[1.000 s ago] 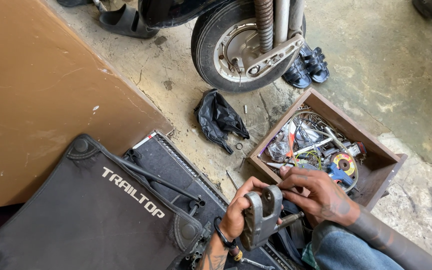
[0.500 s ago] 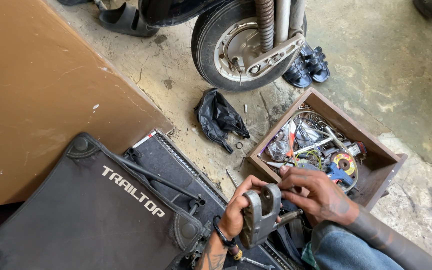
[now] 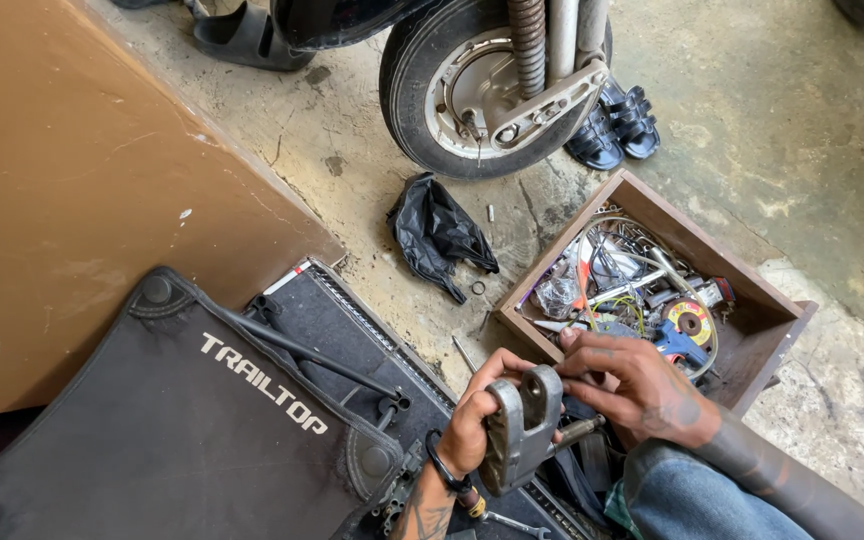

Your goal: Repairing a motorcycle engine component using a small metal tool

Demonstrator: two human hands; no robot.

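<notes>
Behind metal bracket [image 3: 520, 430], left hand [image 3: 474, 420] half-hidden

A grey metal bracket [image 3: 520, 430], worn and dull, stands nearly upright, tilted slightly, held off the floor above the black case's right edge. It is a flat, elongated casting with rounded ends and a slot near its top. A short steel pin [image 3: 580, 430] sticks out of its right side, pointing right. Its lower end is partly hidden by fingers.
</notes>
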